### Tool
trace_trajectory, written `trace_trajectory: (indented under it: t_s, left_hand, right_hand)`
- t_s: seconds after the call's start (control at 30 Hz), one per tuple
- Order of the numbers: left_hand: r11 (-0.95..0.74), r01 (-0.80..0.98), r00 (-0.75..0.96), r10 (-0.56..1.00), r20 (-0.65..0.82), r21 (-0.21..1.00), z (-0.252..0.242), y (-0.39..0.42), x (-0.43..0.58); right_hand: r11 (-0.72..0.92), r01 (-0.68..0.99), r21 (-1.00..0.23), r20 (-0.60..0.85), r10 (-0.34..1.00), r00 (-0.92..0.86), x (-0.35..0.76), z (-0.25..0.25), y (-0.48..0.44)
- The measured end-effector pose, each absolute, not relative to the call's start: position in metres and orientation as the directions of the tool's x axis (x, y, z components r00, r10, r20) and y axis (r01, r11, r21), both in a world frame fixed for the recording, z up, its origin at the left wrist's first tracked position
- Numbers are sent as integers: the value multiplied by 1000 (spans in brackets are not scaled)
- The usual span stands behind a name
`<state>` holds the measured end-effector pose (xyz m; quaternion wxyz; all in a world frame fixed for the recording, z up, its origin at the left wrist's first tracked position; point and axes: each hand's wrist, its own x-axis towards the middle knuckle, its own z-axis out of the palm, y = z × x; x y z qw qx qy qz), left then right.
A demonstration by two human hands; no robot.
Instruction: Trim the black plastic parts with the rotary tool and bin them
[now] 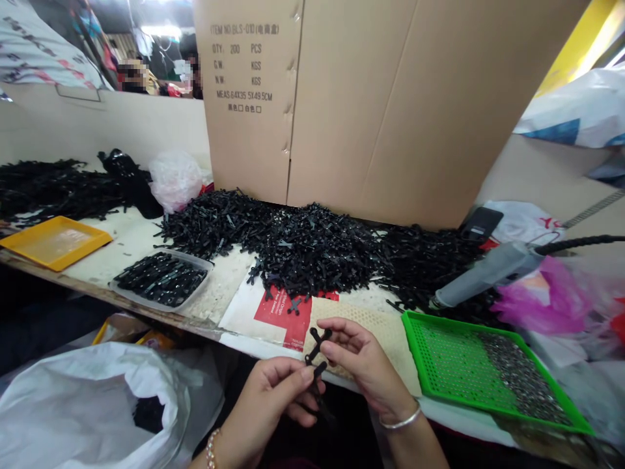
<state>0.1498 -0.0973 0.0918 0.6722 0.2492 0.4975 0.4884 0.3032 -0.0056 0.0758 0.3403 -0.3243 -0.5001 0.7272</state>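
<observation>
Two bare hands meet at the bottom centre, closest to the viewer: the left hand (273, 397), a beaded bracelet at its wrist, pinches the lower end of a small black cross-shaped plastic piece (316, 352), while the right hand (361, 358), wearing a silver bangle, grips the piece's upper part with curled fingers. That piece sits just over the near table edge, above a red and white printed paper sheet (278, 312). At twelve o'clock from the hands spreads a wide heap of black plastic pieces (303, 247), backed by a tall brown cardboard box (381, 104). At three o'clock lies a green perforated plastic tray (449, 358) holding small grey metal bits. At ten o'clock sit a clear tray of black parts (161, 280) and, farther, a yellow tray (53, 241). At eight o'clock gapes a white plastic bag (83, 404)
</observation>
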Motion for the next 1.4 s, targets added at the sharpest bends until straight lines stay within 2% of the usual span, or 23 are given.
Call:
trace_trajectory:
  t_s: [0.27,0.67,0.83,0.97,1.4]
  left_hand:
    - [459,-387,72,880,-470,800,93,-93,149]
    - [499,-368,108,861,-497,785,89,-89,147]
    - [482,-336,88,871,-483,809,85,-85,145]
    - [462,-314,61,881,-468,829,81,-82,146]
    - [418,-360,50,901,-430,834,81,-82,154]
  right_hand:
    - [-275,-150,-950,-146,813,-564,302,77,-4]
    - [-368,-182,-912,-197,781,-593,304,74,-4]
    - [-390,-167,-906,-226,777,-587,303,71,-4]
    - [-404,-221,-888,-230,805,-546,301,65,-6]
    - [-392,-276,-878,-213,834,-509,299,54,-9]
